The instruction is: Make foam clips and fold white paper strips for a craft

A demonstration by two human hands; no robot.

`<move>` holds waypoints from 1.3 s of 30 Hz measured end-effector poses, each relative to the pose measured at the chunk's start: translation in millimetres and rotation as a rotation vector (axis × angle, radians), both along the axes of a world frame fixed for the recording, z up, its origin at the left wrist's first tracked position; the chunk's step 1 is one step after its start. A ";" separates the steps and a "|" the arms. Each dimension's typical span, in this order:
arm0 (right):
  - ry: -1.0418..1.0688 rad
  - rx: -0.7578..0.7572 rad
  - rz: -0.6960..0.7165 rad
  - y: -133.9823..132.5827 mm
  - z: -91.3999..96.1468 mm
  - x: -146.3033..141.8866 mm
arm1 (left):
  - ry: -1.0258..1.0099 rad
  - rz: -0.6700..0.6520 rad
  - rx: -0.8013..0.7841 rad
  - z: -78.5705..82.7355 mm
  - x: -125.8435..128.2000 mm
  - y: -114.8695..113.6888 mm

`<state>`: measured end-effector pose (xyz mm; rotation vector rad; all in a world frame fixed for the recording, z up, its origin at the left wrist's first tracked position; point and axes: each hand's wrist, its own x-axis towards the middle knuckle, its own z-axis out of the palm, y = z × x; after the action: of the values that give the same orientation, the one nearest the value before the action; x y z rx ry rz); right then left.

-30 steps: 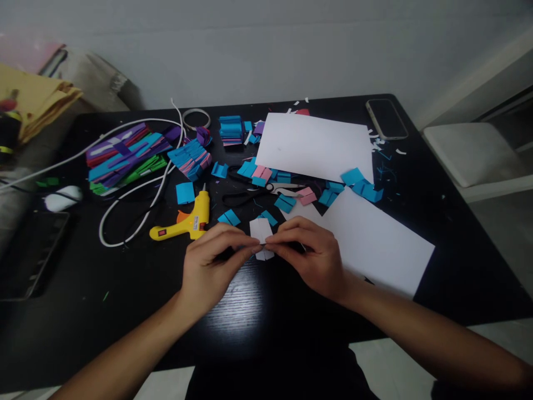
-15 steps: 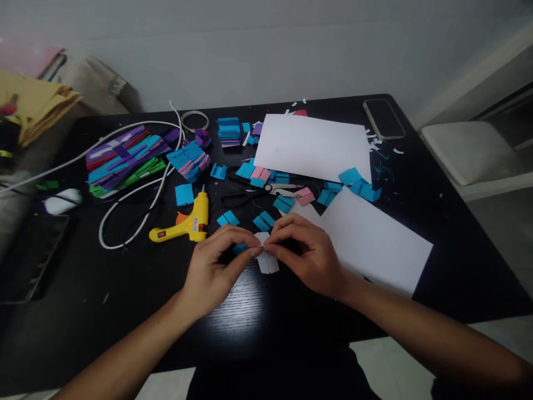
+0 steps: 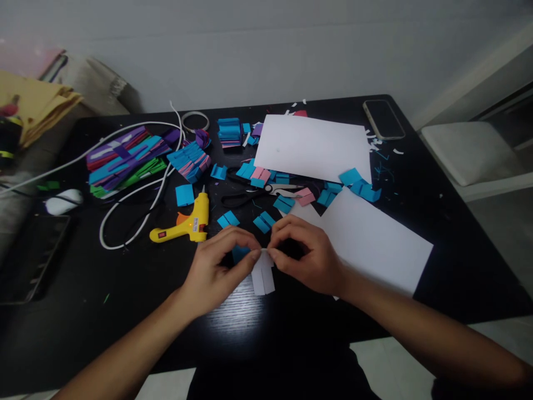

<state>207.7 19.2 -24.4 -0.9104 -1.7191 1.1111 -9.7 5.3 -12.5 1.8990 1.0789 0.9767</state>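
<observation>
A small folded piece of white paper (image 3: 262,278) is pinched at its top edge between both hands, its creased lower part hanging toward me. My left hand (image 3: 222,261) grips the left end of that edge with thumb and fingertips. At the right end, my right hand (image 3: 306,253) holds it in the same way. A blue paper piece (image 3: 240,254) lies partly hidden behind my left fingers. Just beyond the hands are folded blue paper squares (image 3: 264,222) and black-handled scissors (image 3: 245,198).
A yellow glue gun (image 3: 194,222) lies left of my hands beside a looped white cable (image 3: 102,225). Bundled coloured paper strips (image 3: 125,158) are behind it. White sheets (image 3: 375,239) lie to the right, with a phone (image 3: 383,118) in the far right corner.
The white paper piece has tipped so that its lower part hangs closer to me. Both hands keep their pinch and have shifted only slightly.
</observation>
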 end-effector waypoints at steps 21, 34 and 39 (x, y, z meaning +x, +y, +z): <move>0.037 -0.136 0.014 -2.0 5.6 0.9 | -0.113 0.140 -0.229 5.6 -0.8 3.1; 0.028 0.057 -0.010 -1.3 1.7 -0.7 | -0.327 0.147 -0.415 1.3 -0.1 6.1; 0.081 -0.002 -0.052 -1.0 2.5 -1.5 | -0.159 0.074 -0.101 3.9 -0.9 0.9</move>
<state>206.2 18.2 -21.8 -0.8946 -1.6206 1.1014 -10.6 6.2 -8.6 1.6810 1.0904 1.0752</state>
